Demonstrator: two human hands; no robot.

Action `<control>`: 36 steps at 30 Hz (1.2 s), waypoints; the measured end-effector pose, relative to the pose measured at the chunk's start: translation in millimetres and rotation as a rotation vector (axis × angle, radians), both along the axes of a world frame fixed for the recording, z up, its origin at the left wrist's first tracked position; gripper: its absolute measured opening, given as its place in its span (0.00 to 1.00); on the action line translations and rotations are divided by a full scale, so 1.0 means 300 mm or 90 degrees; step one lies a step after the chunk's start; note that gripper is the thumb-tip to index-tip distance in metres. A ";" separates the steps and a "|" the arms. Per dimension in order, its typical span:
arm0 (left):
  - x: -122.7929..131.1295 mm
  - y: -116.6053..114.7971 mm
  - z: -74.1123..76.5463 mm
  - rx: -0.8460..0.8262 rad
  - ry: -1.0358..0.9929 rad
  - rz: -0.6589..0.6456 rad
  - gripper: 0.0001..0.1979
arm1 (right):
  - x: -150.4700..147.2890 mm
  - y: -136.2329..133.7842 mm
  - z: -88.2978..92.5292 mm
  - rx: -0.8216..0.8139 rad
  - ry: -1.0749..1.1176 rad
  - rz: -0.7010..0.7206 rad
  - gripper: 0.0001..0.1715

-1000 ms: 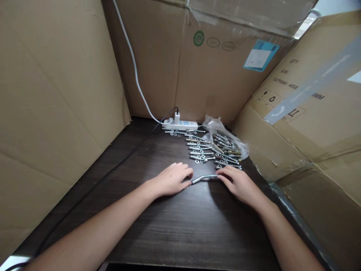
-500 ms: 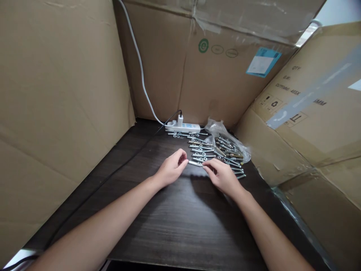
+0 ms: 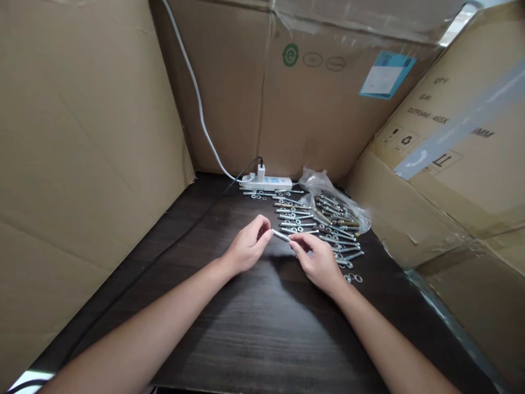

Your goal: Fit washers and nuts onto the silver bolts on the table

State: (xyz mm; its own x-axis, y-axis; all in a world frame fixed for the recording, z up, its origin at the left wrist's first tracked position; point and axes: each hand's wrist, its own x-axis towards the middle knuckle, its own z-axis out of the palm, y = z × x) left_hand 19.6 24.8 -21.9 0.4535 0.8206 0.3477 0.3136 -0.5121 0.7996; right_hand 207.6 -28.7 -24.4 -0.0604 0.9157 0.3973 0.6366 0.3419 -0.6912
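Observation:
Between my two hands a short silver metal sleeve (image 3: 280, 235) is held above the dark tabletop, tilted slightly down to the right. My left hand (image 3: 251, 243) pinches its left end with thumb and forefinger. At the other end, my right hand (image 3: 315, 257) has its fingertips closed on the sleeve. Rows of bolts (image 3: 297, 224) with loose washers and nuts lie just beyond my right hand. A few washers (image 3: 358, 278) rest to the right of that wrist. My fingers hide both tips of the sleeve.
A clear plastic bag (image 3: 318, 180) with more bolts lies behind the rows. The white power strip (image 3: 279, 183) sits at the back, and a black cable (image 3: 164, 251) crosses the table's left side. Cardboard walls (image 3: 221, 98) enclose the back and both sides.
The sleeve has tilted, its left end now higher, and my right hand has shifted slightly left. Washers by my right wrist have come into sight. The camera view has shifted a little.

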 end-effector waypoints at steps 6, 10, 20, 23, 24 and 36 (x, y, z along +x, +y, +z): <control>-0.004 0.008 0.003 -0.021 0.044 -0.057 0.09 | 0.008 -0.002 -0.019 -0.066 0.026 0.015 0.09; 0.000 0.002 0.003 -0.033 0.072 -0.060 0.09 | 0.003 -0.003 -0.027 -0.119 0.066 0.031 0.10; 0.005 -0.021 0.009 -0.065 0.102 -0.147 0.13 | -0.022 -0.027 -0.005 -0.122 0.060 0.078 0.10; 0.002 -0.019 0.004 -0.087 0.107 -0.156 0.15 | -0.030 -0.034 0.004 -0.098 0.068 0.097 0.10; 0.002 -0.019 0.004 -0.090 0.109 -0.164 0.16 | -0.035 -0.037 0.007 -0.096 0.076 0.103 0.10; 0.005 -0.019 0.018 -0.064 0.151 -0.209 0.16 | -0.052 -0.059 0.027 -0.118 0.074 0.183 0.23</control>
State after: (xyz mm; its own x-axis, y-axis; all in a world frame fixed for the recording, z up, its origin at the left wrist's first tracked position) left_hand 21.2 19.1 -16.7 0.7542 0.6440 0.1279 0.3282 -0.5385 0.7760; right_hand 191.9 -46.4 -16.2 -0.2910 0.9249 0.2448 0.4465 0.3576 -0.8202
